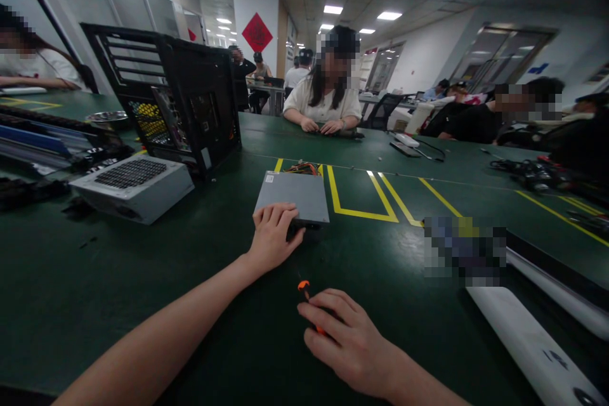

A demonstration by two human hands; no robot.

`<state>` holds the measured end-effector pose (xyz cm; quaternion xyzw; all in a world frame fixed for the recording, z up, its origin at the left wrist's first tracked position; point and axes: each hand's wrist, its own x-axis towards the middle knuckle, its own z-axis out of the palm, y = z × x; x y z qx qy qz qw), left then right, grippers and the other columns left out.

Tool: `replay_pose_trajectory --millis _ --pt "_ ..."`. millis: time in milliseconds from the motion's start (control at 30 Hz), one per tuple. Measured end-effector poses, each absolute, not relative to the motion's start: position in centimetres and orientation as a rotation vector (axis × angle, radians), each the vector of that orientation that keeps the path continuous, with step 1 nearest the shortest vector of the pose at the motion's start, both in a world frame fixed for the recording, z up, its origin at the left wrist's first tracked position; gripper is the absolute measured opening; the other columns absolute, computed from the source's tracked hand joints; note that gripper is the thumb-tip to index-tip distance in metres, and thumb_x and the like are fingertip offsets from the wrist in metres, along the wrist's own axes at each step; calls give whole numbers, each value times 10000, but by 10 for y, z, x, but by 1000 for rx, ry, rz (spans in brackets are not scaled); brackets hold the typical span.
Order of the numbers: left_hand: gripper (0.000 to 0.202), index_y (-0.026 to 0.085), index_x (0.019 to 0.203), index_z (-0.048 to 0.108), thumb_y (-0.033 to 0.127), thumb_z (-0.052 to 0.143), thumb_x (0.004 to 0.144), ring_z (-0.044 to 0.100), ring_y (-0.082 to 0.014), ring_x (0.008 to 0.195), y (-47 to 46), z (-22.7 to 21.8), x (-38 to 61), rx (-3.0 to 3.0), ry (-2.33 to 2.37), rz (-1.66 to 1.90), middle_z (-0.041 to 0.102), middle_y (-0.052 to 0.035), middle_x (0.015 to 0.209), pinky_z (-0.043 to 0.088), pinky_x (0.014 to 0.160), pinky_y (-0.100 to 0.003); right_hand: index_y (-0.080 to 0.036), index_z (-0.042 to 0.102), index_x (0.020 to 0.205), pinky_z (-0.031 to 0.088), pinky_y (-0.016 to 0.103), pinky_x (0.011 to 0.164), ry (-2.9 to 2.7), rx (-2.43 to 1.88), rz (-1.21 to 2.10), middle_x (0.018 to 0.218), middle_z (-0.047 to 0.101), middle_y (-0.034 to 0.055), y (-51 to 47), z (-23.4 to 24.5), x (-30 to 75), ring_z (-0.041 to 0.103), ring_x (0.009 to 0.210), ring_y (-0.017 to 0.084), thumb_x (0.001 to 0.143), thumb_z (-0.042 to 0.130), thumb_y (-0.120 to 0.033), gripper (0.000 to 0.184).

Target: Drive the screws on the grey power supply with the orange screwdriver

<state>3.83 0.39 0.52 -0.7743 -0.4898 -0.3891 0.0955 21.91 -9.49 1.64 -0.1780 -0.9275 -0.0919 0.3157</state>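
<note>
My left hand (272,238) rests on the near edge of a flat grey power supply box (295,196) lying on the green table (190,279); its fingers curl over the box's near corner. A bundle of coloured wires (304,168) sticks out of the box's far end. Closer to me, my right hand (345,336) lies on the table over a small orange-and-black screwdriver (305,288), whose tip end pokes out beyond the fingers. The fingers are bent around the tool's handle.
A second grey power supply with a fan grille (133,185) and an open black computer case (174,95) stand at the left. Yellow tape lines (361,212) mark the table. A white panel (528,342) lies at the right. Several people sit at the table across from me.
</note>
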Motion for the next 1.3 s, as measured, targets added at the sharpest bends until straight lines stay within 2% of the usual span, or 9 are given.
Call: replay_pose_trajectory --millis 133,233,367,433,500,633,933,1100,1300 --pt "267 185 1057 477 273 502 807 452 -220 1069 2 5 35 -2258 -1430 -1305 532 -89 1133 289 876 -391 -147 536 800 464 319 725 -2258 -498 -89 925 610 72 -98 29 238 520 870 182 718 421 -36 179" --pt "256 194 1058 483 225 504 805 447 -217 1063 -6 3 38 -2258 -1254 -1369 527 -88 1098 305 855 -379 -158 497 846 433 347 683 -1982 -569 -119 853 585 48 -98 35 255 529 807 181 663 444 -34 228" --pt "179 217 985 537 188 476 819 502 -183 933 -15 1 50 -2648 -982 -1009 572 -43 975 332 781 -349 -166 485 831 403 367 687 -1788 -698 -179 832 569 25 -94 36 265 534 783 182 632 492 3 261" --pt "162 198 964 539 183 448 831 516 -156 844 -14 0 55 -2805 -1031 -900 579 -32 916 365 741 -321 -154 489 840 404 365 678 -1842 -668 -192 838 568 33 -92 36 264 535 771 177 634 488 3 259" --pt "152 183 948 532 177 431 836 517 -140 796 -11 -2 55 -2857 -1180 -957 571 -29 883 400 708 -292 -144 493 853 411 356 667 -1919 -624 -199 844 566 42 -90 35 262 534 764 170 640 474 -2 257" --pt "164 180 956 522 153 418 832 525 -140 817 -6 -4 52 -2839 -1345 -1128 559 -38 909 439 715 -282 -132 501 855 424 342 658 -1979 -590 -188 867 562 56 -91 35 258 521 785 170 645 468 -1 251" --pt "173 185 974 503 160 395 841 541 -126 777 -7 -6 53 -2824 -1449 -1217 546 -36 938 463 691 -274 -110 504 854 433 332 662 -2012 -561 -174 856 555 68 -92 38 255 518 795 161 644 458 17 249" --pt "175 190 971 523 170 406 842 544 -127 809 -11 -5 54 -3016 -1271 -974 556 -28 936 470 722 -267 -114 508 848 446 331 654 -2029 -566 -175 850 563 71 -92 37 254 518 786 162 640 468 9 245" --pt "349 213 1197 459 162 393 858 517 -160 932 -11 -7 64 -3076 -1090 -652 515 -62 1063 477 746 -290 -144 503 860 447 338 650 -1977 -658 -183 822 569 53 -92 37 253 531 753 162 654 463 -12 247"
